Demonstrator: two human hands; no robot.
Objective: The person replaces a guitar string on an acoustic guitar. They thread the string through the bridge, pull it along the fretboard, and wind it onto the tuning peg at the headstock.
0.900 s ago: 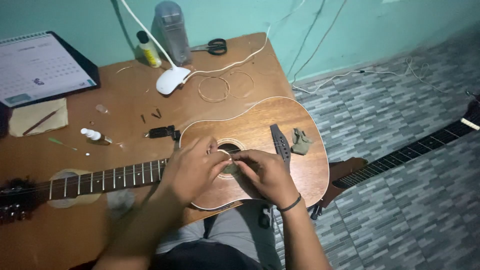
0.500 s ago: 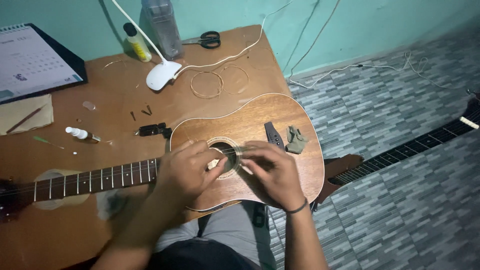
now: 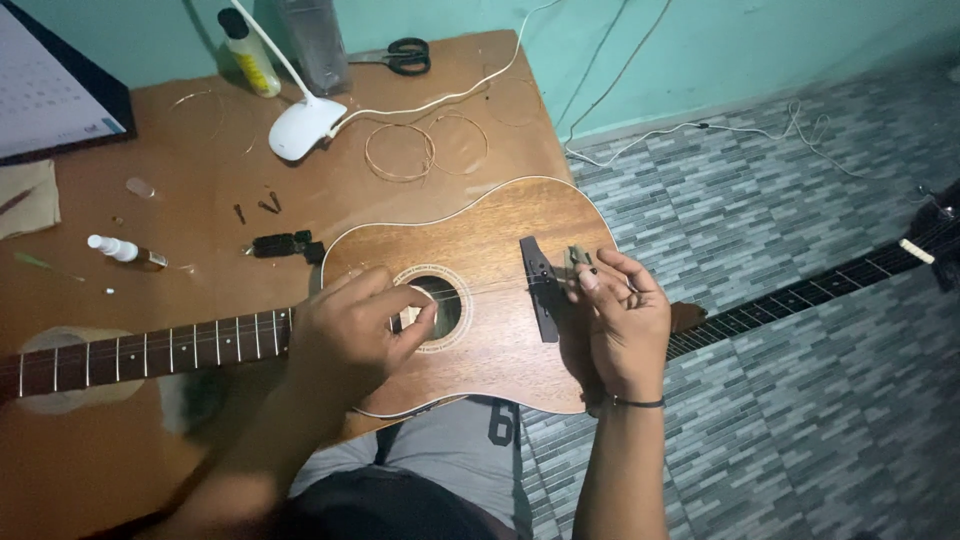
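Brown wood fills the near view: an acoustic guitar (image 3: pixel 470 300) lies flat across the person's lap and the edge of the table (image 3: pixel 200 160), neck to the left. The left hand (image 3: pixel 350 335) is curled over the sound hole (image 3: pixel 435 305), thumb and forefinger pinched together, apparently on a thin string; what exactly it grips is hard to tell. The right hand (image 3: pixel 620 315) rests at the dark bridge (image 3: pixel 538 288), fingertips closed on something small there, perhaps a pin or the string's end. This looks like seating a string at the bridge; the next move would call for steady tension from the left while the right presses in. Farther off lie a small black tool (image 3: pixel 285 244), coiled strings (image 3: pixel 400 152), a white lamp (image 3: pixel 305 125), scissors (image 3: pixel 405 55) and, on the floor, a second guitar neck (image 3: pixel 830 285).
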